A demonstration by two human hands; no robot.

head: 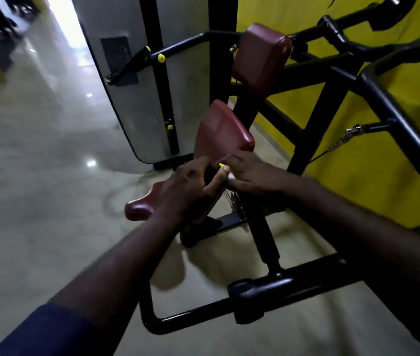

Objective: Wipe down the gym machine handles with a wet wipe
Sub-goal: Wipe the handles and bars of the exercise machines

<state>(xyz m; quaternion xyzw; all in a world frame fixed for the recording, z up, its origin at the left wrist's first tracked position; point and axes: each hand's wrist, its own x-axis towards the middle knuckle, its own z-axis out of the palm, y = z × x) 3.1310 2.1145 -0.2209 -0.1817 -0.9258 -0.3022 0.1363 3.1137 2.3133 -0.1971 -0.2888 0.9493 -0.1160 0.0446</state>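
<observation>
The left hand (188,187) is curled around a dark flat pack (210,176), its thumb lying along the pack's upper edge, where a small yellow tab (221,165) shows. The right hand (251,173) meets it from the other side, fingers bent down over the top of the pack. A scrap of white, apparently the wet wipe (231,176), shows just beside the left thumb tip and under the right hand. Whether the right fingers pinch it cannot be told, as motion blur hides them. A dark blue sleeve (36,335) covers the left upper arm.

Both hands hang in front of the gym machine's 3 maroon pads: the seat (140,206) just behind the left hand, a tilted chest pad (219,129) above the fingers, and a higher pad (262,57). No hand touches a handle. The black padded grip (260,291) lies low in the foreground under the right forearm, and the upper handle bar (345,38) runs across the top right, well apart from the hands. A clipped cable (352,131) hangs from the frame on the right. Behind stand a grey weight-stack cover (126,80), a yellow wall (358,181) and a glossy floor (36,201).
</observation>
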